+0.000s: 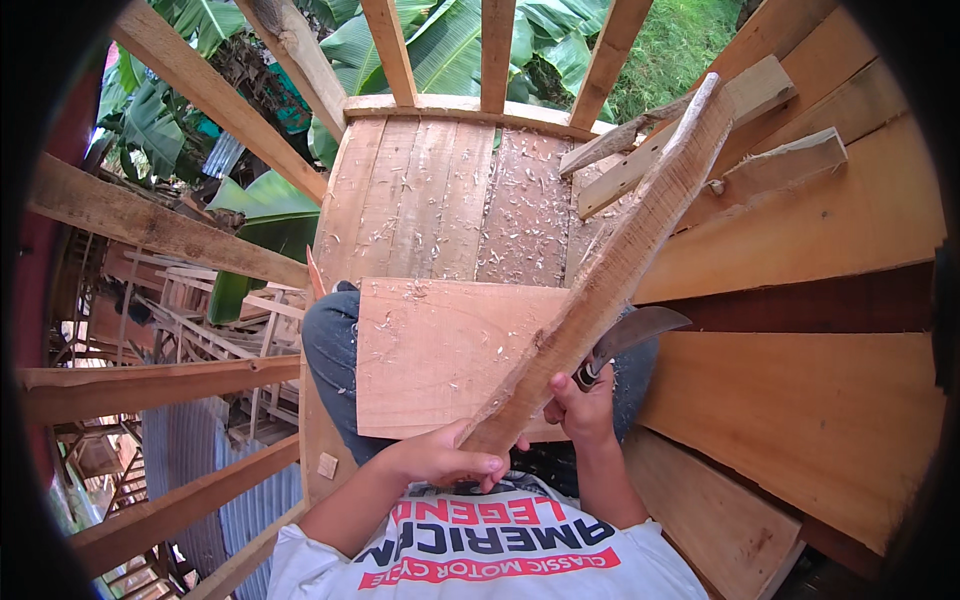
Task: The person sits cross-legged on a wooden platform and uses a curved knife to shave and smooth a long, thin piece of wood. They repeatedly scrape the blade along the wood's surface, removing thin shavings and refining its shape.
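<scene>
A long, rough wooden plank [625,255] slants from my lap up toward the far right. My left hand [450,458] is wrapped round its near end, close to my shirt. My right hand [588,408] grips the dark handle of a curved knife [640,330] just right of the plank. The knife's broad blade points away to the right, and part of the handle is hidden by my fingers. Across my thighs lies a flat wooden board [440,350] with a few shavings on it, partly covered by the plank.
Pale shavings are scattered over the plank floor [430,200] ahead. Slatted wooden railings [170,385] enclose the left and far sides, with banana leaves [440,50] beyond. Wide boards [780,390] stand at the right, near several timber offcuts [785,165]. A small wood block [327,465] lies at left.
</scene>
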`<move>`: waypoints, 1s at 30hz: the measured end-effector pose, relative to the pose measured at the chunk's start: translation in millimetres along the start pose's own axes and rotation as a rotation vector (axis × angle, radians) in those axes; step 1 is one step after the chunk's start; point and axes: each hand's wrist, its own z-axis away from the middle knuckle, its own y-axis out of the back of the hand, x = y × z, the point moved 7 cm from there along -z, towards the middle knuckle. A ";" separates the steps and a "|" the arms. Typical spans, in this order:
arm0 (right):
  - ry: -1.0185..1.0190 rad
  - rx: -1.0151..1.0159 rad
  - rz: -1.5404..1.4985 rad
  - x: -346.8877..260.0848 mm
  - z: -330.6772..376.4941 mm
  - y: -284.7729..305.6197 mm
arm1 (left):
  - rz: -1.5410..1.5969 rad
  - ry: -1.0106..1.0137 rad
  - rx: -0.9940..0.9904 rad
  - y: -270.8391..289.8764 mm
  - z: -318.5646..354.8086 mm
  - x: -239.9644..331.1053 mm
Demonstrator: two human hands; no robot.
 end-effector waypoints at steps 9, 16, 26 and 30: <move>0.236 -0.074 0.621 -28.8 -0.2 18.2 | -0.246 -0.144 0.286 -13.8 -2.4 25.0; 0.437 0.026 1.249 -48.3 4.7 6.1 | -0.544 -0.138 0.464 -18.3 8.0 32.8; 0.708 0.123 1.405 -65.3 -2.9 13.5 | -0.531 -0.074 0.453 -29.2 20.1 27.3; 0.717 0.111 1.392 -61.0 -11.5 10.0 | -0.511 -0.101 0.466 -27.6 22.2 27.2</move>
